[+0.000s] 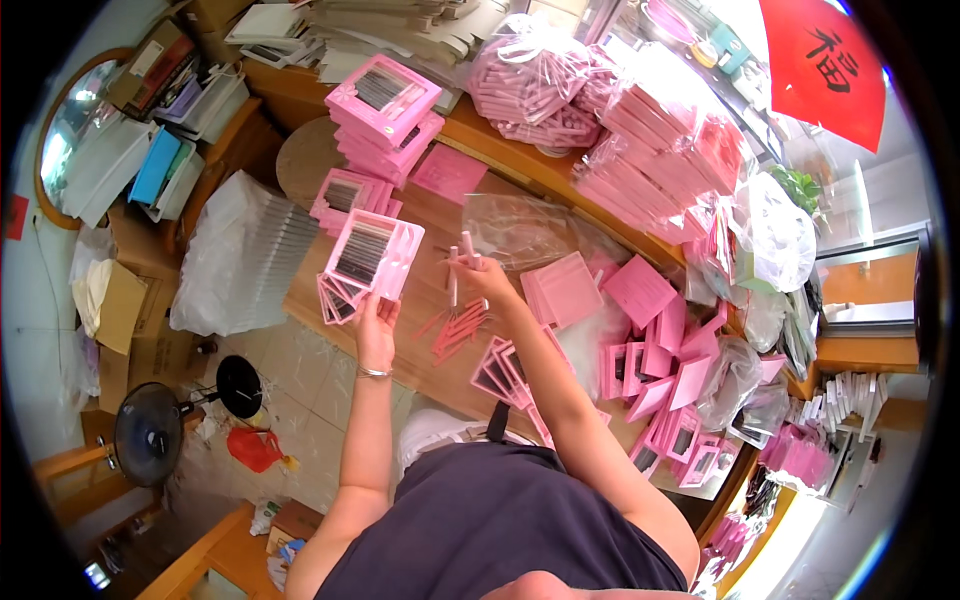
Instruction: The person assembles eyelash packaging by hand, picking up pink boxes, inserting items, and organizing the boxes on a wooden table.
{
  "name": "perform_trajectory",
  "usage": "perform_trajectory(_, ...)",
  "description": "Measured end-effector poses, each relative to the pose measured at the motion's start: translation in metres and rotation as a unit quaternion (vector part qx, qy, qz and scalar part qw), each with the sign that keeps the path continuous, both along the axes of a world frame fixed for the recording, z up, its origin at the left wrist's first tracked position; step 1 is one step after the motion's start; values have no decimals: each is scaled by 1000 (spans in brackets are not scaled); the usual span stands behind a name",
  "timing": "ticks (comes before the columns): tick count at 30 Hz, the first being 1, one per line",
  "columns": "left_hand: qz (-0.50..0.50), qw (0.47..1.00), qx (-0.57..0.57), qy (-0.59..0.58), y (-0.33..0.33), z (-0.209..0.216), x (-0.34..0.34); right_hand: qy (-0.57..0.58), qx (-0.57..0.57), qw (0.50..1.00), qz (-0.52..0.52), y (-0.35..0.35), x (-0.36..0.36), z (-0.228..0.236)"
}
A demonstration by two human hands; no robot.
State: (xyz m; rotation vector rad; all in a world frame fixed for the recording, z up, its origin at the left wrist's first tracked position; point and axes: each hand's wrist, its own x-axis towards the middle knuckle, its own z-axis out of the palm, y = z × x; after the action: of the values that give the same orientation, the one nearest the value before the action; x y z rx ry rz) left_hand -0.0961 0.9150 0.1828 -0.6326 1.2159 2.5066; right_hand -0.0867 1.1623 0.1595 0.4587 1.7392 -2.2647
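My left hand point(377, 325) holds up an open pink box point(373, 253) with a dark strip tray inside, above the wooden table point(430, 290). My right hand point(484, 277) is raised beside it and grips thin pink stick-like tools point(458, 262), pointing up and down. Below the hands, several more pink sticks point(458, 328) lie loose on the table. Flat pink box parts point(336, 297) sit just under the held box.
A stack of pink window boxes point(385, 115) stands at the table's far side. Bags of pink boxes point(560, 90) pile behind. Loose pink lids and trays point(665, 345) cover the right. A bag of clear trays point(245, 255), a fan point(150, 430) and cartons stand left.
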Motion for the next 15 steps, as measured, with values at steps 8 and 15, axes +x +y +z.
perform_trajectory(8, -68, 986, -110, 109, 10, 40, 22, 42, -74, 983, -162, 14, 41, 69)
perform_trajectory(15, -176, 970, -94, 138, 45, 82, 45, 102, -31, 967, -230, 11, 68, 150)
